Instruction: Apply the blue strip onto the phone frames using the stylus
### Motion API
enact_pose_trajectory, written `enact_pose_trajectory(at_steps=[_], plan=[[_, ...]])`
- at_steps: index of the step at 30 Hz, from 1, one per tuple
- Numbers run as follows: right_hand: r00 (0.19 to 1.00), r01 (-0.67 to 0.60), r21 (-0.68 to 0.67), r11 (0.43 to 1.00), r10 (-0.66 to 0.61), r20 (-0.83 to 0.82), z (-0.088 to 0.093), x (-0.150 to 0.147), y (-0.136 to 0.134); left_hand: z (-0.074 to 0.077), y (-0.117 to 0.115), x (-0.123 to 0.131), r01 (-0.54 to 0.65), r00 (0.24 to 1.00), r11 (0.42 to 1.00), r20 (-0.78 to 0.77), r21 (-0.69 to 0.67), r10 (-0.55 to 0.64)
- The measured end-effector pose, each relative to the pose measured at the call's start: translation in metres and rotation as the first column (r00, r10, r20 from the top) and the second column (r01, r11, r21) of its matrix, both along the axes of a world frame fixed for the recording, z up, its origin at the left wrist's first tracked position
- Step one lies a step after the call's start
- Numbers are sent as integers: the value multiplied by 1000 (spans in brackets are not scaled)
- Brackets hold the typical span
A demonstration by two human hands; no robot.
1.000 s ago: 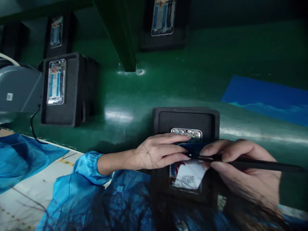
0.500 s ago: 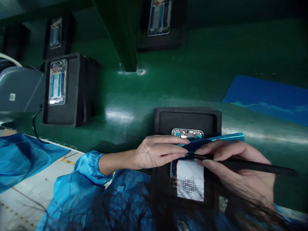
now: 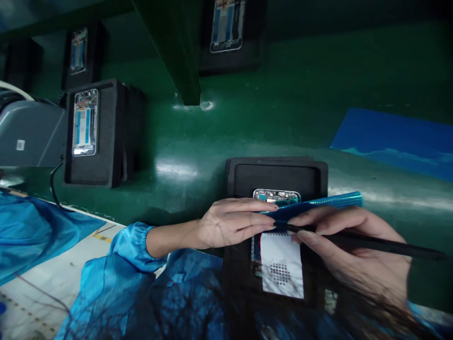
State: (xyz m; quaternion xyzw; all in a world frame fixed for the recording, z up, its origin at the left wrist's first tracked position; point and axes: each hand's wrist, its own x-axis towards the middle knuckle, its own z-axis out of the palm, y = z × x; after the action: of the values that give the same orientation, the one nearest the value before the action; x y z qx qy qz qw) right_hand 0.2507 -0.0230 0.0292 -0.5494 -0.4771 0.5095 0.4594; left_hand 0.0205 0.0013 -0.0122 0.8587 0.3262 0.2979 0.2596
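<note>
Fingers of the left hand are laid flat and released across the phone, their tips touching a blue strip that is tilted up off it toward the right. A black stylus is pinched between thumb and forefinger of the right hand, its tip set at the strip's lower edge, just beside the left fingertips. The phone lies open-backed in a black foam tray near the front edge of the green worktop. A white label with a dot pattern is stuck on the phone's lower half; no writing on it can be read.

Toward the worktop's left edge, a second tray is seen holding another open phone. Two more trays with phones are placed along the far edge, one at the left and one near the middle. A grey device with a small white sticker, too small to read, stands at the left edge. A blue sheet lies at the right edge. Blue sleeves are worn.
</note>
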Motion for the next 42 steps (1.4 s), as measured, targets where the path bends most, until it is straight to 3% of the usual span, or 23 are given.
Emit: enact_pose_trajectory(at_steps=[5,13,16,20,23,28,36,42], plan=[[1000,7,3,1000,-8,22,1,0,0,6,5,3,-85,970,996,232,34,75],[999,12,14,1000,-12,30,0,0,-3,1,2,1,-60,982,998,176,-10,61],[996,82,28,996,-83,34,8,7,1,0,1,0,-38,991,999,127,-24,41],[954,293,81,953,-297,46,16,16,35,0,3,0,-42,982,999,185,34,35],[936,334,106,937,-343,85,6,18,69,1,4,1,-63,973,997,226,46,51],[947,320,0,947,-320,36,-15,22,84,0,5,3,-62,955,997,294,39,48],[993,72,6,997,-72,89,-4,26,67,-3,9,0,9,955,997,296,78,-32],[990,-17,32,999,12,143,-7,28,69,-2,8,0,-1,963,997,269,83,-21]])
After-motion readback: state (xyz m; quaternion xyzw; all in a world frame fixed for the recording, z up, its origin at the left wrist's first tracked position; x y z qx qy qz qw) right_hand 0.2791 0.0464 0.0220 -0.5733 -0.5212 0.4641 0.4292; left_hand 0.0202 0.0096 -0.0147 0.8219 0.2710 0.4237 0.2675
